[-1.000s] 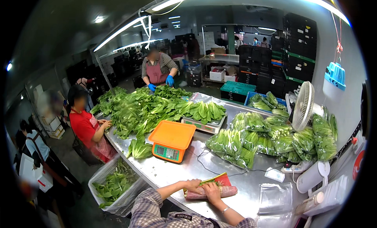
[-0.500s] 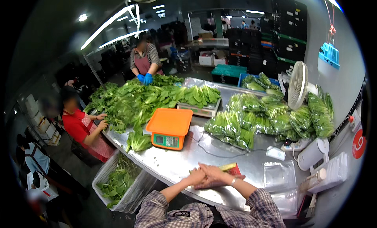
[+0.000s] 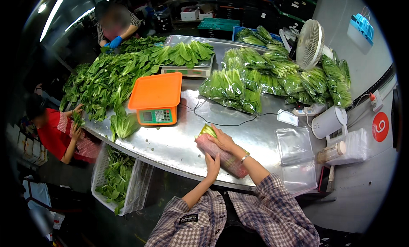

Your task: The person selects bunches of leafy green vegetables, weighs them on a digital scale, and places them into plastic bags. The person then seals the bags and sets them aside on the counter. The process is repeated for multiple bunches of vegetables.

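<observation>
The pink-wrapped bundle of leafy greens (image 3: 230, 162) was at the near edge of the metal table (image 3: 183, 151), nearer the person than the orange-topped digital scale (image 3: 155, 91) and to its right. It slanted, green leaves showing at the far end; whether it rested on the metal, I could not tell. 2 hands gripped it: the right hand (image 3: 224, 142) clasped its right side by the leafy end, and the left hand (image 3: 212, 165) was cupped against its left side.

A black cable (image 3: 277, 113) ran rightward from beside the scale, between the bundle and the clear-bagged greens (image 3: 230, 85). Farther right of the scale were flat clear plastic bags (image 3: 294, 147), a white electric kettle (image 3: 327, 122) and a fan (image 3: 310, 44).

Touching the scale's left side, or nearly, was 1 loose leafy head (image 3: 123, 127); a large heap of greens (image 3: 106, 78) spread behind it. Just beyond the scale, a 2nd scale (image 3: 187, 71) was loaded with leaves. Below and left of the scale, a white crate (image 3: 99, 174) held more greens. 2 co-workers stood past the heap, 1 in a red top (image 3: 55, 127), 1 wearing blue gloves (image 3: 116, 41).
</observation>
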`<state>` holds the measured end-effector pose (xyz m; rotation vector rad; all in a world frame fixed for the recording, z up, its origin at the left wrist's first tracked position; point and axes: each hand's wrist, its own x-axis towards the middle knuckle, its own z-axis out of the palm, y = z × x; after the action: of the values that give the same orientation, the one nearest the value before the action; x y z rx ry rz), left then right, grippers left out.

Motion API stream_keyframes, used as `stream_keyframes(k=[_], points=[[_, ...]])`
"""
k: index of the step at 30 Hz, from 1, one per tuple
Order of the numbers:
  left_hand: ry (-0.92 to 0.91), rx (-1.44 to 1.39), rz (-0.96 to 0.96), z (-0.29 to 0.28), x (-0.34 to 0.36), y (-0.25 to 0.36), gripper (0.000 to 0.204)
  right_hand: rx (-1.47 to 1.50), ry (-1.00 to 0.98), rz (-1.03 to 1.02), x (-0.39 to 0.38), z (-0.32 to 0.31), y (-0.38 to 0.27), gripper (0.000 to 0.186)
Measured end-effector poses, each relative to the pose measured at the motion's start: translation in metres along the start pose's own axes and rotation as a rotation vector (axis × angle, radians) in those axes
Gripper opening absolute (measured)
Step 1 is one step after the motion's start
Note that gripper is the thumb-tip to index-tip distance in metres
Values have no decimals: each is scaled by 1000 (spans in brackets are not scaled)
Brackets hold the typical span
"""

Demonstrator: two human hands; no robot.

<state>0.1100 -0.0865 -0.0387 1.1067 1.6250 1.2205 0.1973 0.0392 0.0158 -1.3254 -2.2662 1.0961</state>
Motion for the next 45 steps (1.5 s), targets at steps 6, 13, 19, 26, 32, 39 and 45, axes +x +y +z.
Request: stream_keyframes(k=[6,13,19,26,32,39,45], points=[[-86,-153,183,11,-10,53,71,252,392,-60,-53,-23,-27,61],[-396,-295,361,39,-64,137,75,77,710,-122,-164,-86,-72,119],[-916,-67,480,80,-103,157,84,496,897,184,-259,-102,-33,116],[-1382,166,380,210,-110,142,58,1007,1580,282,-434,-50,29,82],[-1254,718,902,322,-133,100,58,925,1782,436,-505,-15,31,83],[-1302,878,774,340,-125,91,57,901,1746,464,-511,-9,46,86],[-1191,951,930,328,-150,114,49,822,1703,450,-509,-30,50,89]])
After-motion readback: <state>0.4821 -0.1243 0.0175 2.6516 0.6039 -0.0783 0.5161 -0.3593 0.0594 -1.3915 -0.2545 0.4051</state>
